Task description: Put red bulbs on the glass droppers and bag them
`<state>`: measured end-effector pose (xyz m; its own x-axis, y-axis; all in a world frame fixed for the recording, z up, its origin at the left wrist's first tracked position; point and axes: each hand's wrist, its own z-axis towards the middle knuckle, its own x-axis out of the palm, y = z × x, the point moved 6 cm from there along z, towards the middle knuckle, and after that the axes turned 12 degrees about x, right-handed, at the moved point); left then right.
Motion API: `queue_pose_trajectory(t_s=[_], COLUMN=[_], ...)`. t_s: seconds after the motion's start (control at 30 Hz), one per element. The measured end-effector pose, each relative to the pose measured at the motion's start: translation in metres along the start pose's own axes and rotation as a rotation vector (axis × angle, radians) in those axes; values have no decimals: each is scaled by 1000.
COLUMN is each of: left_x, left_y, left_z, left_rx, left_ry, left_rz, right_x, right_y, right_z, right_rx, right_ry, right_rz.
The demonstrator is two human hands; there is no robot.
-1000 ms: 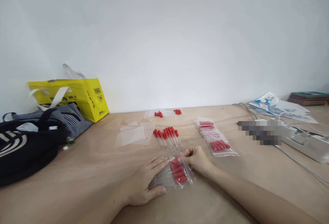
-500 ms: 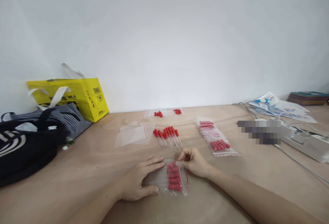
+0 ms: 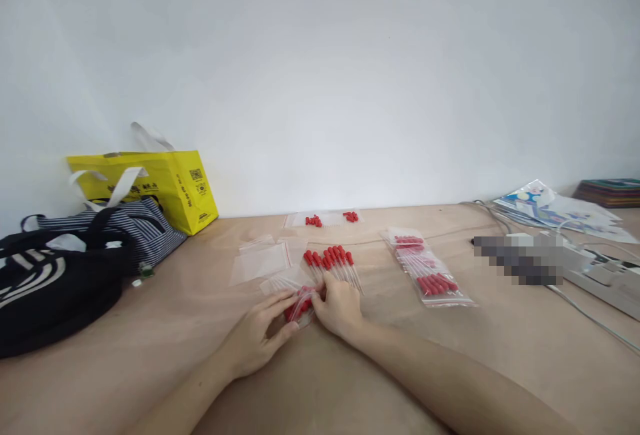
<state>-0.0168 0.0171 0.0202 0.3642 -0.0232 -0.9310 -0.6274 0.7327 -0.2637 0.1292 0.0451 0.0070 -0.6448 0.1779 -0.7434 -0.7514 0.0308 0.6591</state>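
Observation:
A clear zip bag [image 3: 283, 280] of red-bulbed droppers is between my hands, tilted, its red bulbs bunched at the near end. My left hand [image 3: 257, 335] grips the bag's left side, thumb at the near edge and fingers over the top. At the bag's right edge, my right hand [image 3: 339, 307] pinches the plastic; its fingertips are partly hidden. Just beyond lie several loose glass droppers [image 3: 333, 260] with red bulbs, side by side. Left of them are flat zip bags [image 3: 263, 260] with nothing inside.
Filled dropper bags [image 3: 430, 268] overlap on the right, and another filled bag [image 3: 330, 220] lies by the wall. A power strip [image 3: 607, 282] with cables and printed sheets [image 3: 555, 208] are far right. A yellow bag [image 3: 165, 182] and a black bag [image 3: 65, 295] stand left.
The filled bag has moved away from me and to the left, and is now tilted and folded. My left hand has gone from lying flat on it to gripping it. The view has shifted slightly.

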Motion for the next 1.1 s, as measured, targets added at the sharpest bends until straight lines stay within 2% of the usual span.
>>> queue_pose_trajectory(t_s=[0.1,0.2,0.27,0.37,0.43,0.6,0.67,0.73,0.9,1.1], left_x=[5,3,1,-2,-4,-15,-17,-19,-24,-23], left_y=[-7,-4,0,3,4,-11,-17,-18,-6,-2], left_z=[-2,-4,-4,-3,-2,-6,-8,-9,-14,-19], left_rx=[7,15,35,100,168,438,515,531,452,492], left_ry=[55,71,74,47,-14,-351,-418,-436,-413,-422], left_rz=[-37,-53,-52,-12,54,397,511,587,673,679], right_x=[0,-1,-3,-8,-7,2,3,3,3,14], right_y=[0,-4,-6,-7,-4,5,7,8,13,24], right_z=[0,-6,-9,-12,-10,-6,-7,-8,-8,-12], right_rx=[-39,-166,-269,-424,-510,-697,-762,-788,-834,-1100], right_ry=[47,182,220,157,94,-96,-155,-190,-218,-275], right_rz=[56,137,130,56,-44,-304,-349,-371,-382,-495])
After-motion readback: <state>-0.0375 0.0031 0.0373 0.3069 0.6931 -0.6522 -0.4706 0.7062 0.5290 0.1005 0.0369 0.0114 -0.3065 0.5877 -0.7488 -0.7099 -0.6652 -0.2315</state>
